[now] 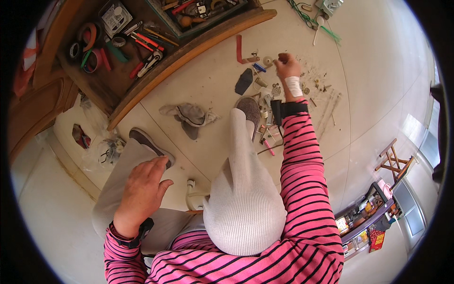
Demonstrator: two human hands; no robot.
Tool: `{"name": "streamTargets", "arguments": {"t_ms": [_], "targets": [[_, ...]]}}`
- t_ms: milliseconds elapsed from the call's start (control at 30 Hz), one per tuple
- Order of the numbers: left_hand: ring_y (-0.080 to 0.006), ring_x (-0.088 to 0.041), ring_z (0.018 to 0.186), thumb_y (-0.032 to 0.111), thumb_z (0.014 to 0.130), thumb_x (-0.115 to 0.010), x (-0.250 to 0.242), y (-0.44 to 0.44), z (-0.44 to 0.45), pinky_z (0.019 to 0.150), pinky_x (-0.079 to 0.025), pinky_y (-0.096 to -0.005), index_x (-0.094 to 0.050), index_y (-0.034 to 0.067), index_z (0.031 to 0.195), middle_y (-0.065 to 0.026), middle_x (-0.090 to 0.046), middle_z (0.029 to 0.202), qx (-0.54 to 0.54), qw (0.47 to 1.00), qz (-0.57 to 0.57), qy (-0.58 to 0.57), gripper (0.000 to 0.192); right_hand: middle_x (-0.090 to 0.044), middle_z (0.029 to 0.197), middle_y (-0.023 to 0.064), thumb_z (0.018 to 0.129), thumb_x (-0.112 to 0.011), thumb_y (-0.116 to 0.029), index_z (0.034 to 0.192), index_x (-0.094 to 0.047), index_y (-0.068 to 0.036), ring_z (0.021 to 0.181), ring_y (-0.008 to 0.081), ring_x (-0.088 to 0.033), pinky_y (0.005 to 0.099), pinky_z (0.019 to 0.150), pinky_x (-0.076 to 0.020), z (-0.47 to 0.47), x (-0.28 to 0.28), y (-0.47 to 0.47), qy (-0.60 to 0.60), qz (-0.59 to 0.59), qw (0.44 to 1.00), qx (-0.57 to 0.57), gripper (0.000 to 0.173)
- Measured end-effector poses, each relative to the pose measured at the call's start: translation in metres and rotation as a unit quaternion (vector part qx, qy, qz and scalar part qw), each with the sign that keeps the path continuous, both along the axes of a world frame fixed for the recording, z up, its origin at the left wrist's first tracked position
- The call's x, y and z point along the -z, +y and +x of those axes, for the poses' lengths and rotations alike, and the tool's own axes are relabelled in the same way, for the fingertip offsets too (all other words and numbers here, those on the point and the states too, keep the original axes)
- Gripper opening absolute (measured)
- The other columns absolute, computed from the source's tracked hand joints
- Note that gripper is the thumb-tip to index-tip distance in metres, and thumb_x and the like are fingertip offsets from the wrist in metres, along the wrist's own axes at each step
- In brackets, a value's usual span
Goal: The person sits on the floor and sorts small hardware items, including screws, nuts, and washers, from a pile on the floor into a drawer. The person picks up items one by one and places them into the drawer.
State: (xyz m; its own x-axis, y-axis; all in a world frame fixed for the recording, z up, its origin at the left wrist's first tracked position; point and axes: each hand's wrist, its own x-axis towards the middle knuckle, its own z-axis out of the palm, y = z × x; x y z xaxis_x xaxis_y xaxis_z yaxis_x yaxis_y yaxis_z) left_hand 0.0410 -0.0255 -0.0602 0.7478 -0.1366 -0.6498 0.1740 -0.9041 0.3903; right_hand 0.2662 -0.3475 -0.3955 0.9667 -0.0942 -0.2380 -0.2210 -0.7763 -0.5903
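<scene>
My right hand [288,66] reaches down over small items strewn on the tiled floor, with its fingers curled; whether something sits between them cannot be told. Just left of it lie a pale tape roll [267,60], a blue plastic piece [259,67] and a dark grey flat piece [244,81]. A red strip [239,49] is farther up. Metal parts and a pink pen-like stick [268,147] lie beside my forearm. My left hand [143,188] hovers empty above my left knee, fingers extended.
An open wooden drawer [198,39] holds tape rolls, cutters, a hard drive [115,17] and a glass-sided tray of tools. A crumpled cloth [193,115] and a plastic bag [111,151] lie near my feet. Green cord [308,16], a folding wooden stool [393,163] and a loaded shelf [369,220] are on the right.
</scene>
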Motion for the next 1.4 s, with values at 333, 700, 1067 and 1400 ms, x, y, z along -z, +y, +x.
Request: {"name": "streamTargets", "arguments": {"t_ms": [333,700,1067,1400], "targets": [[-0.0335,-0.055,0.109,0.013,0.081,-0.07,-0.003,-0.004,-0.007,0.094,-0.044,-0.0414,-0.051,0.0,0.128,-0.0163,-0.059,0.12,-0.002,1.0,-0.003,-0.002,0.052,-0.061,0.107,0.0159,0.071,-0.079,-0.023,0.099,-0.064,-0.008,0.099,0.036,-0.061,0.0434,0.085,-0.0515,-0.011,0.018,0.036,0.076,-0.148,0.986,0.025,0.036],[-0.0346,-0.054,0.11,0.011,0.081,-0.069,-0.012,-0.01,-0.028,0.095,-0.043,-0.0419,-0.05,-0.001,0.128,-0.0162,-0.058,0.121,-0.004,1.0,-0.008,-0.004,0.053,-0.066,0.09,0.015,0.076,-0.07,-0.015,0.094,-0.06,-0.01,0.087,0.0367,-0.064,0.0464,0.074,-0.0505,-0.034,0.022,0.042,-0.031,-0.075,0.996,0.023,0.021],[-0.0348,-0.054,0.109,0.011,0.081,-0.069,-0.015,-0.018,-0.04,0.094,-0.043,-0.0418,-0.05,-0.001,0.128,-0.0163,-0.058,0.121,-0.005,1.0,-0.015,-0.006,0.053,-0.07,0.088,0.0124,0.076,-0.073,-0.014,0.1,-0.071,-0.007,0.08,0.0251,-0.068,0.0345,0.072,-0.0519,-0.126,0.034,-0.017,-0.027,0.069,0.99,0.118,0.026],[-0.0356,-0.054,0.109,0.011,0.08,-0.07,-0.013,-0.019,-0.04,0.093,-0.044,-0.0418,-0.051,0.0,0.128,-0.017,-0.059,0.12,-0.006,1.0,-0.003,-0.002,0.053,-0.072,0.091,0.0157,0.08,-0.07,-0.013,0.102,-0.072,-0.007,0.081,0.0272,-0.069,0.0372,0.075,-0.0532,-0.127,0.031,-0.025,0.047,0.098,0.973,0.203,0.023]]}}
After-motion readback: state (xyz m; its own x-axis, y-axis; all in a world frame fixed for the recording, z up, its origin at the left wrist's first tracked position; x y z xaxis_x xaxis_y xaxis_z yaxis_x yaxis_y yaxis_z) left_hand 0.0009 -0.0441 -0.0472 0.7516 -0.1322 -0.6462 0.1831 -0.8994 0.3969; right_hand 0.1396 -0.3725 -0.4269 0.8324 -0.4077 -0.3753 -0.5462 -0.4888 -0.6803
